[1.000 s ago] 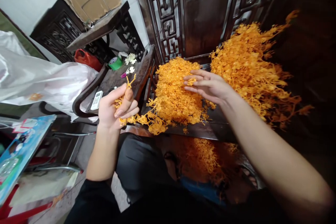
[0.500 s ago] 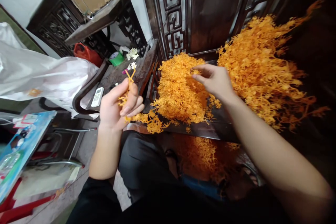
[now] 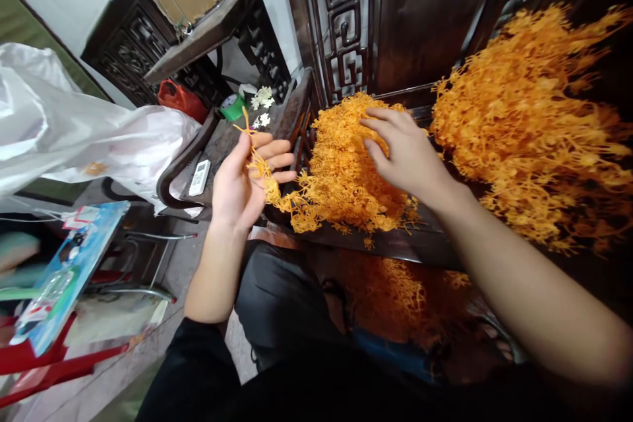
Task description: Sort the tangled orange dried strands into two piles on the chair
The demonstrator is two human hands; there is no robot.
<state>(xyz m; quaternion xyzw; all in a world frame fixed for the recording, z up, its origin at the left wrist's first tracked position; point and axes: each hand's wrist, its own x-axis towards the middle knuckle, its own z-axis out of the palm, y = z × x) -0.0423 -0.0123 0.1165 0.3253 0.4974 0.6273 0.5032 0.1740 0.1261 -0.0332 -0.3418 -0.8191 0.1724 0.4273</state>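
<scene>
A thin orange strand [image 3: 258, 161] runs across the palm of my left hand [image 3: 247, 175], its tip sticking up past the thumb. The thumb pinches it against the side of the hand, while the other fingers are spread. From the palm the strand trails right towards a heap of tangled orange pieces [image 3: 341, 158] on a dark wooden bench. Over the right part of that heap is my right hand [image 3: 400, 148], fingers apart and nothing visible in them. Whether its fingertips touch the heap is unclear.
A larger orange pile [image 3: 529, 125] lies at the right, and more orange pieces [image 3: 403, 287] sit below the bench. Green tape [image 3: 232, 107], white flowers [image 3: 262, 97], a white device [image 3: 199, 177] and a red bag [image 3: 182, 100] are at the left, beside white plastic [image 3: 113, 138].
My left hand's curled fingers have opened out, with the strand lying across the palm. My right hand's fingers have spread from near a pinch. The whole view has shifted slightly.
</scene>
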